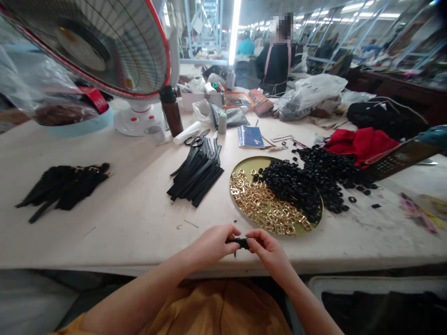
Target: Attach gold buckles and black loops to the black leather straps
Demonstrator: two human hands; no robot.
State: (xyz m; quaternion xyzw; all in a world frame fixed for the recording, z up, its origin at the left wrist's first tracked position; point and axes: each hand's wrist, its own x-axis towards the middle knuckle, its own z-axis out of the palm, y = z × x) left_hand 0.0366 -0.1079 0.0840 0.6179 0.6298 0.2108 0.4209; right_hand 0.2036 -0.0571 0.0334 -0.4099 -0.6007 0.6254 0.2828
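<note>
Near the table's front edge, my left hand [220,241] and my right hand [264,246] are both closed on a short black strap [241,242], one at each end. Whether a buckle is on the strap I cannot make out. Just beyond my hands lies a round gold tray [261,162] with many small gold buckles [258,200] and a heap of small black plastic pieces [289,184] that spills off its right side. A bundle of black straps [197,174] lies left of the tray. Farther left is a pile of black straps with gold buckles [75,186].
A fan [136,118] stands at the back left beside a dark bottle [171,111]. Scissors [197,139], a thread spool [222,123] and a blue booklet [250,136] lie mid-table. Red cloth [363,144] and plastic bags [310,95] are at the right. A person [277,65] stands beyond.
</note>
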